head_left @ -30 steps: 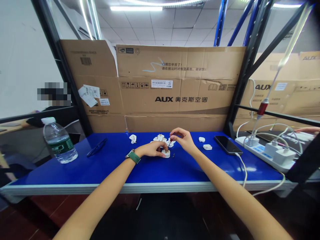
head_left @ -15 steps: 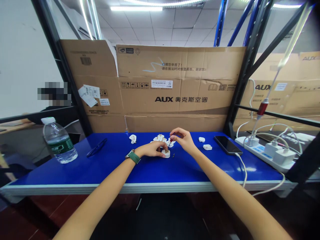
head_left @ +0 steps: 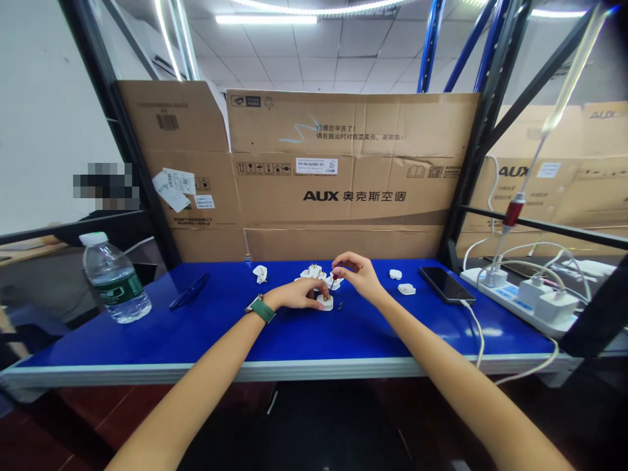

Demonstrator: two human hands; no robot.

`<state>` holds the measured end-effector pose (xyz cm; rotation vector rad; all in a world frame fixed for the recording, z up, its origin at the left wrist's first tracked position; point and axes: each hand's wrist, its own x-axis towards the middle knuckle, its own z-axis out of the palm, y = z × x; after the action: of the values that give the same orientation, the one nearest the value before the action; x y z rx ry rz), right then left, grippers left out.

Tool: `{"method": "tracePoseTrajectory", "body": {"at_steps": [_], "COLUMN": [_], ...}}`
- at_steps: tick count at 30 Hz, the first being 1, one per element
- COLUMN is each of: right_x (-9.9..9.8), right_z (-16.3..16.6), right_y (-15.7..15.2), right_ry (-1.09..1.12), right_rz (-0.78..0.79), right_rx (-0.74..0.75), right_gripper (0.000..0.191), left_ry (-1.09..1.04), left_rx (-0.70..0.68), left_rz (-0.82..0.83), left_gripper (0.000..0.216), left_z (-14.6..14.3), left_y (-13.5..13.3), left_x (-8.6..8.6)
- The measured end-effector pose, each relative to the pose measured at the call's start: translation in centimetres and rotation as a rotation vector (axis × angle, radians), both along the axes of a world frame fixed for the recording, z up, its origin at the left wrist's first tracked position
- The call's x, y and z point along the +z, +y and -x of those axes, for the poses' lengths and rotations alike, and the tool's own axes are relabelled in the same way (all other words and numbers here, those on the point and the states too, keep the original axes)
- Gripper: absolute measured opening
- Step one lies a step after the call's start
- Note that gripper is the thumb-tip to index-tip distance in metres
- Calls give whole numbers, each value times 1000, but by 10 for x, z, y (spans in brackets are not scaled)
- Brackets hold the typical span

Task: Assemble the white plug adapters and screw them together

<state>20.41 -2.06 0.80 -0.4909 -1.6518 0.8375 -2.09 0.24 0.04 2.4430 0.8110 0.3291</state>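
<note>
My left hand (head_left: 303,293), with a watch on a green strap, pinches a small white plug part (head_left: 325,303) against the blue tabletop. Brass-coloured metal shows on top of it, partly behind the fingers. In the fingertips of my right hand (head_left: 357,269) is a small screwdriver (head_left: 335,280) with a red handle, its thin shaft pointing down beside the plug part. Whether the tip touches the metal is too small to tell. Tiny metal pieces (head_left: 340,305) lie just right of the plug part. Behind both hands sits a cluster of white plug pieces (head_left: 314,271) with brass pins.
Another white plug piece (head_left: 260,273) lies to the left, and white covers (head_left: 406,288) to the right. A water bottle (head_left: 116,278) and glasses (head_left: 190,292) are at the left. A phone (head_left: 446,285) with a cable and a power strip (head_left: 520,297) occupy the right. Cardboard (head_left: 343,229) stands behind.
Both hands keep nearly the same place and grip. The screwdriver has shifted very slightly left and down with my right hand; the whole view has moved a little.
</note>
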Motion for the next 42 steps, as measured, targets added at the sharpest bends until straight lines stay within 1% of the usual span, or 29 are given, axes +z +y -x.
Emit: {"method": "tracePoseTrajectory", "body": {"at_steps": [16,22,28,34,42], "right_x": [0,1,2,2,3], "right_z": [-1,0,-2,-2,-1], "right_y": [0,0,0,-1,-1], "right_ry": [-3,11,11,8,35], "right_rz": [-10,-5,-30,-37,-31], "right_rx": [-5,14,0,-19,-24], "right_gripper": [23,23,21,22,21], "left_ry": [-44,-26,-10,0,11], "left_rx": [-46,-21,-14,-2,7], "left_rz": [-16,-6,-2,1,2], "left_gripper": [35,39,38,42,40], "left_z": [0,1,0,2,1], "left_y": [-1,-1,-3,0,0], "left_x": [0,0,3,0,0]}}
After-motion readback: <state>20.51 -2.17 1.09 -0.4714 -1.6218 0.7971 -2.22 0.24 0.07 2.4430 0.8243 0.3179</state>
